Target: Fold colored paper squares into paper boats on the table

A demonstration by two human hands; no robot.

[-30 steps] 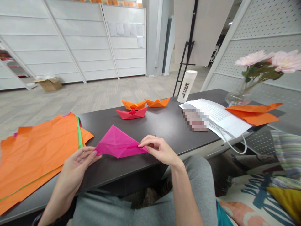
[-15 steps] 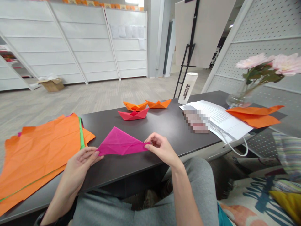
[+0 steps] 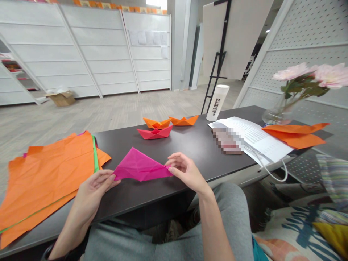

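A folded sheet of magenta paper [image 3: 140,165], peaked at the top left, is stretched between my two hands just above the dark table [image 3: 119,201]. My left hand [image 3: 99,185] pinches its left corner between thumb and fingers. At the right corner, my right hand [image 3: 185,170] grips the paper with the thumb in front and the fingers curled behind. Beyond the paper stand a red paper boat [image 3: 154,133] and two orange paper boats, one just behind it [image 3: 157,123] and the other [image 3: 183,121] farther right.
A stack of orange paper sheets [image 3: 51,170] with a green edge lies left. To the right are a white tumbler [image 3: 218,103], printed sheets [image 3: 252,136], a blurred-out flat object [image 3: 227,141], folded orange paper [image 3: 296,135], a white cable [image 3: 285,170] and a glass flower vase [image 3: 276,112].
The fingers of my right hand have lifted and loosened slightly at the paper's right corner. My left hand keeps its pinch, and the paper has hardly moved.
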